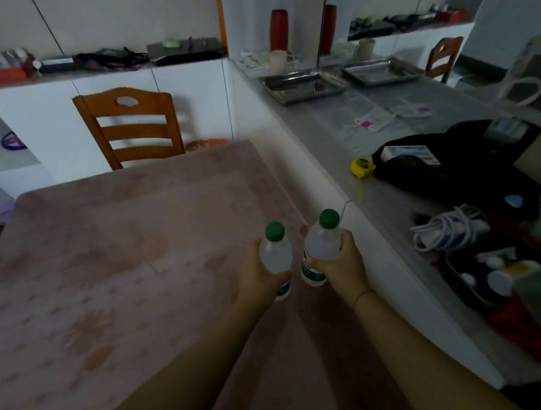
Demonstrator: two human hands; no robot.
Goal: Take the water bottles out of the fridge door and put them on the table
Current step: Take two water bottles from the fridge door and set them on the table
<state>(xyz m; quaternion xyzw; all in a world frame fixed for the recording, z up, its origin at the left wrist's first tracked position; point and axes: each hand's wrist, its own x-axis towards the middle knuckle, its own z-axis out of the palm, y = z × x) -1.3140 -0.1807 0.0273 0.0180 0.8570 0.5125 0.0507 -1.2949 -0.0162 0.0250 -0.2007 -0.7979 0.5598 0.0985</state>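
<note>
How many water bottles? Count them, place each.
2: left bottle in the left hand, right bottle in the right hand, both over the table. Others may be out of view.

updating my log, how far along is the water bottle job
Done: both clear plastic green-capped water bottles are out of the fridge, which is not in view. In hand: the left hand grips the left bottle, the right hand grips the right bottle, roughly upright over the pink-clothed table. Left: set them down and let go; whether their bases already touch the cloth I cannot tell.
</note>
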